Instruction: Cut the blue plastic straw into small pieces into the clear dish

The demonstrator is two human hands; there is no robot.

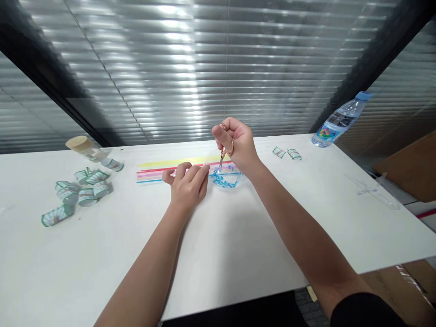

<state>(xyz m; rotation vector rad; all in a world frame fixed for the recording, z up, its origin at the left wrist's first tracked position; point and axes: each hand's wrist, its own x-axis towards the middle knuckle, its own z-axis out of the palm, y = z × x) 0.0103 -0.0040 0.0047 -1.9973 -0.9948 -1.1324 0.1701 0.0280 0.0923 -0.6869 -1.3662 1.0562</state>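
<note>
My right hand (236,143) grips small rose-gold scissors (224,152), blades pointing down over a clear shallow dish (235,180) holding several short blue straw pieces (223,179). My left hand (189,184) rests on the white table just left of the dish, fingers curled in a pinch at the end of a clear straw (204,164) that I can barely make out. A row of coloured straws (160,170), yellow, pink, red and blue, lies flat behind the left hand.
Several small rolled green-and-white labels (78,193) lie at the left, beside a tipped jar with a tan lid (83,147). Two more rolls (286,153) and a water bottle (335,122) lie at the right. A clear plastic piece (373,193) sits near the right edge. The white table (218,245) ends close to me.
</note>
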